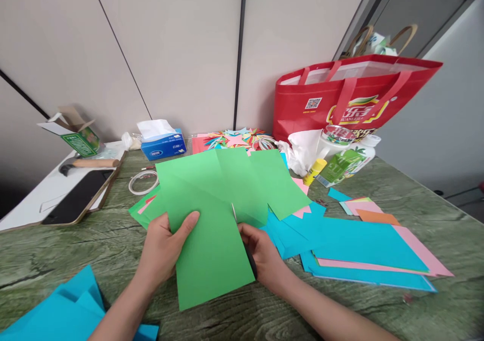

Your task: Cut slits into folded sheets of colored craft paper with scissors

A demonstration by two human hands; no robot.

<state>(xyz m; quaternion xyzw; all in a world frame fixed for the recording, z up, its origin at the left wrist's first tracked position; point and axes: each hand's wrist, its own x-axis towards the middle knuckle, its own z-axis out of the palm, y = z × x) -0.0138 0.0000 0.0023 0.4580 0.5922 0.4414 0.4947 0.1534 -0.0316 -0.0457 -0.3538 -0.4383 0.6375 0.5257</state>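
Observation:
A large green sheet of paper (212, 250) is held up over the table, with a fold line across its upper part. My left hand (164, 247) grips its left edge, thumb on top. At its right edge my right hand (262, 252) is closed around dark-handled scissors (251, 264), mostly hidden by the paper. One blade tip shows through a cut in the sheet. Another green piece (278, 179) lies just behind on the right.
Blue and pink sheets (370, 245) lie at right, blue sheets (56, 313) at lower left. Behind stand a tissue box (164, 145), a red bag (302, 101), a glue stick (314, 172) and a drink carton (342, 165). A phone (79, 197), hammer (94, 163) and tape roll (143, 182) lie left.

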